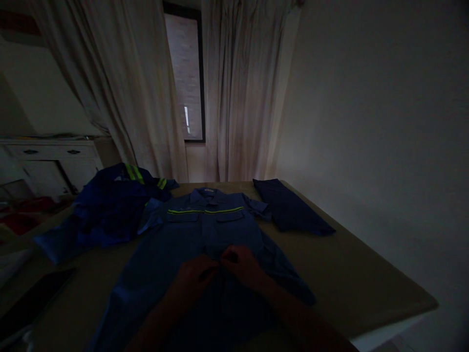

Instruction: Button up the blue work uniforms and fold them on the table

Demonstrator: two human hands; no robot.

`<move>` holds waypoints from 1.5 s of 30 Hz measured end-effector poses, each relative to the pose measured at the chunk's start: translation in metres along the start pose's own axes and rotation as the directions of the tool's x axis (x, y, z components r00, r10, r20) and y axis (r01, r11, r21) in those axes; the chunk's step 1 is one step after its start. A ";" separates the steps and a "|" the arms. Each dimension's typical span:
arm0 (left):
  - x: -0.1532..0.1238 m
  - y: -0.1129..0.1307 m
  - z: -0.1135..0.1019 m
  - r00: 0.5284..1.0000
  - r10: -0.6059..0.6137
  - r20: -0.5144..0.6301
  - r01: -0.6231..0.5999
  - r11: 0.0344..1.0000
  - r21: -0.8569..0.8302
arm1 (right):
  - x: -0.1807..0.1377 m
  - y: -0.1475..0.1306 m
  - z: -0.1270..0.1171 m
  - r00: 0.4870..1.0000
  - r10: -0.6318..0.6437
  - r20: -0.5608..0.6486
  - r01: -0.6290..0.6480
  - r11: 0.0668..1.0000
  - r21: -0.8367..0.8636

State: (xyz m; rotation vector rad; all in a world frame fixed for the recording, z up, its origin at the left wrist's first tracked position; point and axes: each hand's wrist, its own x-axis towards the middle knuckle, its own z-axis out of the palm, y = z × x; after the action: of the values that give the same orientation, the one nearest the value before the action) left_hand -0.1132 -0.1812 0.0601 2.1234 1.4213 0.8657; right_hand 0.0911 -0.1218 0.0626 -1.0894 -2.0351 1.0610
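A blue shirt [185, 244] is lying face up along the middle of the counter [359, 278], its collar [205, 195] pointing toward the far edge and its lower part spreading toward the person. A thin yellow stripe [223, 210] is running across the chest, just above two flap pockets, and the short sleeves are sticking out to either side. The left hand [196, 276] and the right hand [242, 266] are meeting over the front strip, below the pockets, with their fingertips coming close together. The grip of each hand is closing in a pinch on the shirt's cloth; the light is being too dim to tell whether a button is sitting between the fingers. To the left, a heap [110, 210] of brighter blue clothing with yellow bands is lying beside the shirt, close to its left sleeve. To the right, a folded navy cloth [293, 208] is resting flat near the other sleeve. A dark flat slab [34, 300] is lying at the near left. Beyond the counter, pale curtains [245, 93] are hanging on both sides of a narrow window [187, 78], a white cabinet [54, 161] is standing at the far left, and a plain wall [366, 127] is rising on the right.
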 end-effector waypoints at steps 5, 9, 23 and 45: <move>0.002 -0.001 0.002 0.999 -0.054 -0.002 0.054 0.998 0.037 | 0.004 0.010 0.003 0.998 -0.035 0.049 0.035 0.999 0.020; 0.001 0.001 0.001 0.993 -0.111 -0.028 0.112 0.993 0.043 | 0.006 0.008 -0.001 0.996 -0.055 0.073 0.054 0.998 0.019; 0.002 0.003 0.004 0.989 -0.144 -0.046 0.145 0.989 0.022 | 0.007 0.023 0.004 0.976 0.002 0.218 -0.065 0.957 0.282; 0.005 0.000 0.003 0.982 -0.187 -0.014 0.185 0.981 -0.061 | 0.006 0.016 0.008 0.982 -0.156 0.104 0.164 0.984 -0.070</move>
State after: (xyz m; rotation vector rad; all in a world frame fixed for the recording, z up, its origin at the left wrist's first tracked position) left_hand -0.1101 -0.1764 0.0596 1.9076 1.5554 0.8469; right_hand 0.0884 -0.1138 0.0455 -0.9091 -2.2177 0.9775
